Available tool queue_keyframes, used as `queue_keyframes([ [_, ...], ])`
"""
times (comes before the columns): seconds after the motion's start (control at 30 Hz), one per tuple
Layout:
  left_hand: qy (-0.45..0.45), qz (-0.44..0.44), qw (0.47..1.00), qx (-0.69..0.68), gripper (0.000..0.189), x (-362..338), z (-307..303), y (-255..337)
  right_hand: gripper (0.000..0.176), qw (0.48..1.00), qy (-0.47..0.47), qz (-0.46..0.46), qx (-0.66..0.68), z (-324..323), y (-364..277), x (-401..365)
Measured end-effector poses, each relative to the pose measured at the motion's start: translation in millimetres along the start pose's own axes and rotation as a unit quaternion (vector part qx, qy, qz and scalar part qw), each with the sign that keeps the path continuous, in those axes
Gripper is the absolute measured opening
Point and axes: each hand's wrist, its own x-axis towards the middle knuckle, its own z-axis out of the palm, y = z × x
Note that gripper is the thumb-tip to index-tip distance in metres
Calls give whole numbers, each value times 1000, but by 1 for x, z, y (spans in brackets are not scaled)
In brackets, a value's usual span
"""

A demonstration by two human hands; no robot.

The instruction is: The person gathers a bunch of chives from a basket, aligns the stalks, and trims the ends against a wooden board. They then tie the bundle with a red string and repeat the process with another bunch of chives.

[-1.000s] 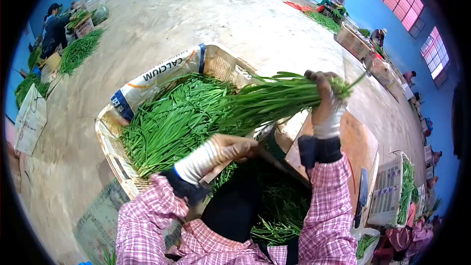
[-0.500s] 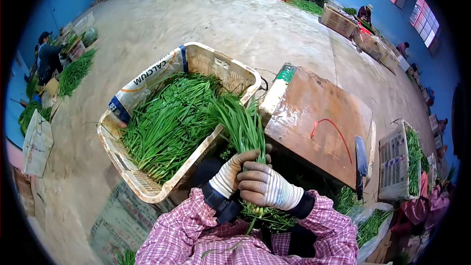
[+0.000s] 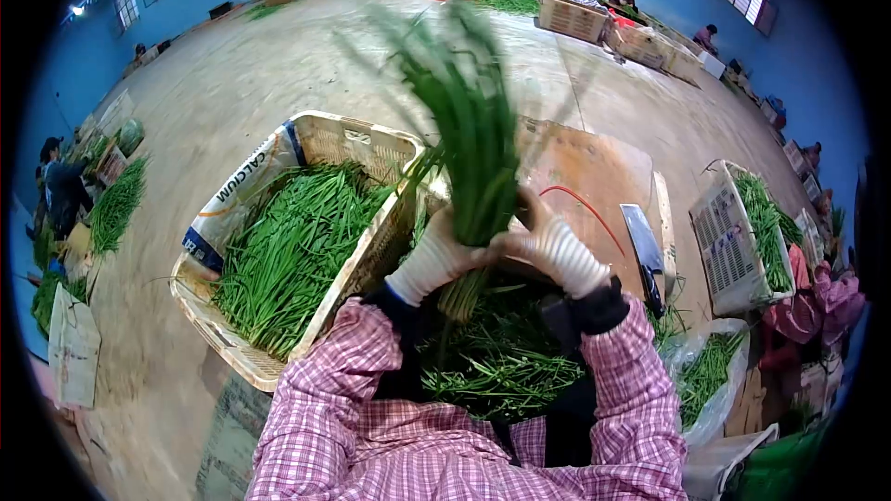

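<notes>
A bunch of long green chives (image 3: pixel 473 148) stands upright in front of me, its leaf tips smeared by motion. My left hand (image 3: pixel 449 243), in a worn white glove, is closed around the bunch from the left. From the other side my right hand (image 3: pixel 543 234), gloved too, also grips it; its fingers are partly hidden behind the stalks. Pale stem ends stick out below the hands, above loose chives (image 3: pixel 501 380) in my lap. To the left, a dirty white crate (image 3: pixel 320 329) lined with a printed sack (image 3: pixel 246 176) holds many more chives (image 3: pixel 302 250).
A wet brown board (image 3: pixel 594 162) carries a red cord (image 3: pixel 594 213) and a knife (image 3: pixel 642 241) at its right edge. Further right are a crate of greens (image 3: pixel 733 250) and a plastic bag of greens (image 3: pixel 710 366). Other people work along the walls.
Both hands have raised the bunch of chives higher and away from my lap, and it now stands straighter. The view has tilted up and turned right, showing more of the far wall.
</notes>
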Motion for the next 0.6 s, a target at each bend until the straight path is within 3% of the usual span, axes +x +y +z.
queue_keyframes([
  [0.03, -26, 9, 1000, -1, 53, 6, 5, -3, 75, 996, -41, 63, 40, -4, -20, 2],
  [0.07, -49, 19, 999, -3, 56, 11, 9, -7, 64, 978, -38, 46, 201, 5, -34, -1],
  [0.13, -28, 10, 993, 113, 88, 16, 24, 8, 56, 994, -3, 35, 103, 0, -31, -2],
  [0.2, -95, 2, 993, 74, 99, 23, 29, -6, 56, 994, 71, 35, 79, 3, -8, -2],
  [0.27, 3, 175, 963, 206, 100, 29, 37, -10, 57, 984, 117, -55, 123, 0, -2, 1],
  [0.4, -40, 163, 981, 97, 107, 66, 34, -8, 56, 970, 114, -103, 186, -17, -34, 16],
  [0.47, -48, 216, 975, 36, 118, 86, 31, 6, 55, 986, 86, -98, 108, -34, -45, 31],
  [0.53, -52, 134, 990, 2, 109, 88, 27, 31, 48, 987, 99, -101, 77, -35, -57, 36],
  [0.57, -48, 165, 978, 115, 121, 93, 21, 21, 47, 987, 97, -97, 89, -34, -50, 41],
  [0.6, -59, 132, 987, 66, 120, 99, 21, 1, 47, 986, 95, -90, 102, -31, -35, 46],
])
